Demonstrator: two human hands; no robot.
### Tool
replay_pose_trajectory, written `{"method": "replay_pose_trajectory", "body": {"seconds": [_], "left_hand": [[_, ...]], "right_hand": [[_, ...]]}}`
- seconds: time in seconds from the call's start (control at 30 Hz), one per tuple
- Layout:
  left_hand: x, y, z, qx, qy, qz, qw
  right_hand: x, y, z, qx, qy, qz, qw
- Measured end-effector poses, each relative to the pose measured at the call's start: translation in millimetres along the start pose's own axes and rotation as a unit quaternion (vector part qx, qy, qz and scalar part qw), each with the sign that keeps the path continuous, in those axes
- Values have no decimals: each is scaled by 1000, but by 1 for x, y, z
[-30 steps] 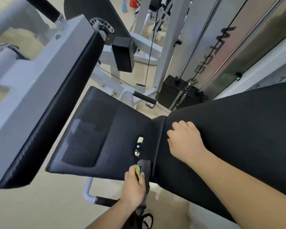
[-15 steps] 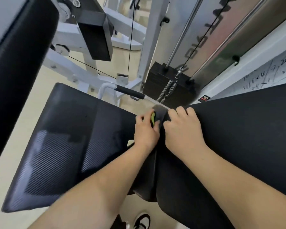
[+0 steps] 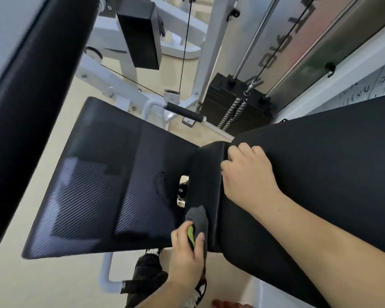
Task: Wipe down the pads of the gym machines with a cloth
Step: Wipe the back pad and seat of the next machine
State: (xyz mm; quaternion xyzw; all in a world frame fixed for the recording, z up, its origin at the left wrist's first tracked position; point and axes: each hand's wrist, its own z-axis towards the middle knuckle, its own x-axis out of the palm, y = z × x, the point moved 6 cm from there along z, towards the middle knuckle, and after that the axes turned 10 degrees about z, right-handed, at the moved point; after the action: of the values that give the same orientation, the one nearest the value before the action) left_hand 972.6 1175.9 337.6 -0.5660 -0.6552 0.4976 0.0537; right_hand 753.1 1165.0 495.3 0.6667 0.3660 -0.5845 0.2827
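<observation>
Cloth (image 3: 198, 216), dark grey with a lime-green edge, pinched in the left hand (image 3: 187, 247) and pressed into the narrow gap where the seat pad (image 3: 102, 185) meets the backrest pad (image 3: 320, 174). Lies at the near end of that seam, just ahead of the left fingertips, thumb on one side and fingers curled over the other, closed on the fabric. Seam runs away from the body, from the near edge of the bench toward the weight stack (image 3: 233, 107), so the long axis for the coming stroke points forward and slightly right. Left hand clearly the nearer to the cloth; right hand (image 3: 247, 174) well up the seam, apart from it. Right hand rests palm down on the lip of the backrest pad, fingers bent and hooked over its rounded edge, holding nothing loose, seemingly steadying or easing the pad aside. Left wrist low and bent up, forearm coming in from below. Judged from this: a push of the cloth along the gap toward the right hand, with a metal bracket (image 3: 182, 192) showing through the opening beside the track, a likely snag.
</observation>
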Motion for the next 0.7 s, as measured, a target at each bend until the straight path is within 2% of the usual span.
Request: {"method": "replay_pose_trajectory", "body": {"seconds": [0.1,0.23,0.3,0.4,0.53,0.7], "left_hand": [[-2,-21,35,-18,1,-9,1000],[-4,-89,146,7,-31,10,999],[-6,-114,200,10,-20,24,999],[2,-112,247,-9,20,30,999],[11,-75,224,-39,-13,17,999],[19,18,130,-177,4,11,984]], "right_hand": [[9,4,0,-8,25,-3,1000],[14,0,13,-3,34,-4,999],[15,-1,17,0,33,-10,999],[21,1,15,-17,39,-30,999],[22,1,15,-18,51,-42,998],[19,7,8,-29,55,-22,998]]}}
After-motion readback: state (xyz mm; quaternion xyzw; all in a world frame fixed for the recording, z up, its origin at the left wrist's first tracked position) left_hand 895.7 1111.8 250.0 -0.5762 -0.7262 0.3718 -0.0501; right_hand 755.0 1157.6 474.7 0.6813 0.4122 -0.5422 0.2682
